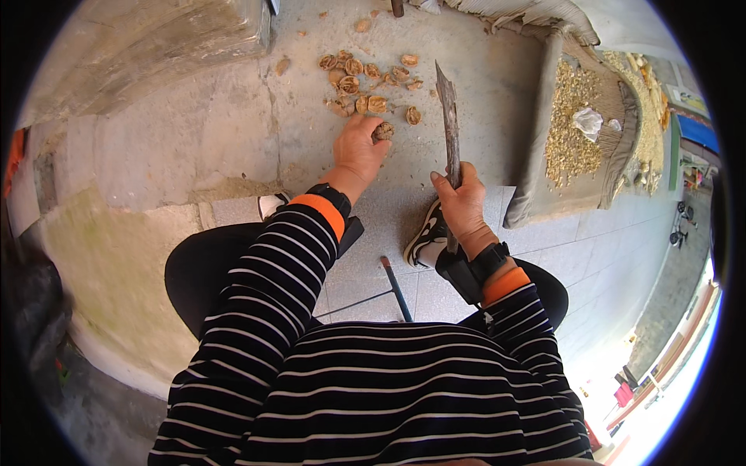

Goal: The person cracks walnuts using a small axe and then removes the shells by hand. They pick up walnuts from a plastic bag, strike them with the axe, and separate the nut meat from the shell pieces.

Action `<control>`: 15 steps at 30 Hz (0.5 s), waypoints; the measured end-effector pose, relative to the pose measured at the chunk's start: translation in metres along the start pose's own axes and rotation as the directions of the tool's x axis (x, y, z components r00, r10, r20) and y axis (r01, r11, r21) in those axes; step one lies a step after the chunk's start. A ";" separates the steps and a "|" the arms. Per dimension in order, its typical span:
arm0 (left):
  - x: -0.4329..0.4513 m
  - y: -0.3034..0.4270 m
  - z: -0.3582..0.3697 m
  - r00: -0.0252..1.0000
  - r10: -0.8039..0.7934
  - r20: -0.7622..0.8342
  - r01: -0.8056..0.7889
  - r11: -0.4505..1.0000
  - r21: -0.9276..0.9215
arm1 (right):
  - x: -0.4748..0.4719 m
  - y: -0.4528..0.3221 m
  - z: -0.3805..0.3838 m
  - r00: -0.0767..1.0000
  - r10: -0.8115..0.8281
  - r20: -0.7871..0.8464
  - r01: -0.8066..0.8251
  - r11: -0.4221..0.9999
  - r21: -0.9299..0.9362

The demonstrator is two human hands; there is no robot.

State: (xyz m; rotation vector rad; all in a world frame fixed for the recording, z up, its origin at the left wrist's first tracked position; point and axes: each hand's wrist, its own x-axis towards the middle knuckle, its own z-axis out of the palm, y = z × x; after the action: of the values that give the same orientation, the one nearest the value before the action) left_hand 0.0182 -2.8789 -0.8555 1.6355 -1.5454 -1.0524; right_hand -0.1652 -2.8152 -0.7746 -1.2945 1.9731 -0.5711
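My left hand (356, 148) holds a brown walnut (383, 132) between thumb and fingers, low over the concrete slab. Whether the nut is whole or cracked I cannot tell. Just beyond that hand lie several cracked walnut shells (349, 85), some showing their hollow insides. One half shell (413, 115) lies apart, a little to the right of the walnut. In my right hand (463, 198) is a rough wooden stick (449, 110), gripped near its lower part, its splintered end pointing away from me.
On the right, a grey cloth (527, 157) with a rolled edge bears many small dried pieces (574, 128) and crumpled clear plastic (587, 123). A concrete block (175, 35) stands at the upper left. Between my feet is a dark metal leg (398, 294); a black shoe (423, 236) is beside my right hand.
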 end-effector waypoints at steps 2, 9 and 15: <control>0.003 0.004 0.002 0.998 -0.059 0.023 0.062 0.986 -0.156 | 0.021 0.012 -0.008 0.994 0.012 -0.105 -0.018 0.998 -0.053; 0.017 0.051 -0.024 0.964 -0.128 0.233 0.233 0.827 -0.512 | 0.045 0.070 0.009 0.971 0.118 -0.210 -0.167 0.956 -0.239; 0.011 0.105 -0.071 0.903 -0.105 0.416 0.320 0.810 -0.491 | 0.056 -0.010 -0.019 0.991 -0.127 -0.049 0.134 0.974 0.184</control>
State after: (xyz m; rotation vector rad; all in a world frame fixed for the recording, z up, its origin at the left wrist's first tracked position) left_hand 0.0309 -2.9052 -0.7318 1.2607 -1.1126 -1.8281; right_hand -0.1877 -2.8701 -0.7730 -1.3096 1.8240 -0.8297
